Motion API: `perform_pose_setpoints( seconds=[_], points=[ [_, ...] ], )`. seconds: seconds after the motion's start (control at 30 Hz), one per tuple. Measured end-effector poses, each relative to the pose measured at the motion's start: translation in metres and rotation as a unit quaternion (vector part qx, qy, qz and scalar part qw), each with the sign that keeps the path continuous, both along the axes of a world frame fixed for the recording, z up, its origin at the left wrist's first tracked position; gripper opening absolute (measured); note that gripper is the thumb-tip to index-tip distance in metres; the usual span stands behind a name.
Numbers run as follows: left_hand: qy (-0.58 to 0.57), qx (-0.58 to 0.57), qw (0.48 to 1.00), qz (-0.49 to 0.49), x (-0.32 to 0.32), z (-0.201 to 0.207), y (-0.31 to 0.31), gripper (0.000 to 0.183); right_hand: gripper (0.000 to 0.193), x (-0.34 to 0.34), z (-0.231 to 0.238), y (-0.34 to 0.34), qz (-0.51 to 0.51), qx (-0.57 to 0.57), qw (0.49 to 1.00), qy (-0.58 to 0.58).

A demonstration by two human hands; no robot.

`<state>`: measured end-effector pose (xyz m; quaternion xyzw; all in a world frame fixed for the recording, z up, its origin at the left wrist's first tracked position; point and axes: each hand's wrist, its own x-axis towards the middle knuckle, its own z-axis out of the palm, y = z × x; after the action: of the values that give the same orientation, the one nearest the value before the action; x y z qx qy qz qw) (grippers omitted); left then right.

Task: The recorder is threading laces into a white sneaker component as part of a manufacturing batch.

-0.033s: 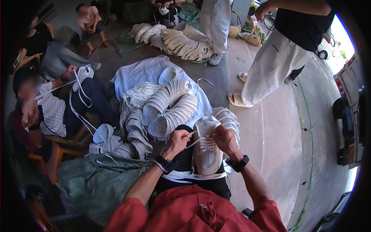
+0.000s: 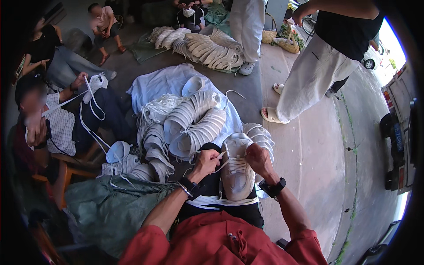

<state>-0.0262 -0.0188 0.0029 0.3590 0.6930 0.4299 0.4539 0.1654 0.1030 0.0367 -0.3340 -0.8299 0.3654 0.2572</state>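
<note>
A white shoe upper point(image 2: 237, 177) rests on my lap with its toe toward me and a white lace point(image 2: 240, 164) threaded across its front. Just left of its opening, my left hand point(image 2: 207, 162) is closed in a pinch on the lace, whose pale end sticks out past the fingertips toward the shoe. My right hand point(image 2: 259, 160) is closed at the upper's right edge; what its fingers grip is hidden. Loose white laces point(image 2: 212, 201) lie across my thighs below the shoe.
Nested stacks of white uppers point(image 2: 205, 126) lie on a pale cloth point(image 2: 154, 84) ahead. More uppers point(image 2: 260, 139) sit close beyond my right hand. A green sack point(image 2: 115, 207) is at my left, near a seated co-worker point(image 2: 62, 110) pulling laces. Someone in pale trousers point(image 2: 309, 88) stands right.
My left hand and the lace end have shifted very slightly; the shoe upper stays in place. The seated co-worker's near hand at the left has moved a little.
</note>
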Motion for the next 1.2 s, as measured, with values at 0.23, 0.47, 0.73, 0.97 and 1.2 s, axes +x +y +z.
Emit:
perform_pose_setpoints(
  seconds=[0.23,0.47,0.73,0.97,1.2],
  points=[
    [-0.063,0.013,0.998,-0.007,0.011,0.013,-0.003,0.015,0.016,0.007,0.007,0.019,0.005,-0.053,0.999,0.005],
    [-0.076,0.042,0.996,0.035,0.011,0.009,-0.008,0.015,0.017,-0.017,0.014,0.009,0.041,0.073,0.996,0.030],
    [0.049,0.078,0.993,0.074,0.017,-0.002,-0.003,0.016,0.015,-0.038,0.000,-0.009,0.118,0.217,0.968,-0.042],
    [0.255,0.120,0.952,0.118,0.039,-0.002,-0.003,0.011,0.012,-0.041,0.003,-0.017,0.106,0.244,0.962,-0.063],
    [0.274,0.074,0.957,0.065,0.040,0.016,0.000,0.010,0.010,-0.041,0.009,-0.019,0.098,0.230,0.967,-0.047]
  ],
)
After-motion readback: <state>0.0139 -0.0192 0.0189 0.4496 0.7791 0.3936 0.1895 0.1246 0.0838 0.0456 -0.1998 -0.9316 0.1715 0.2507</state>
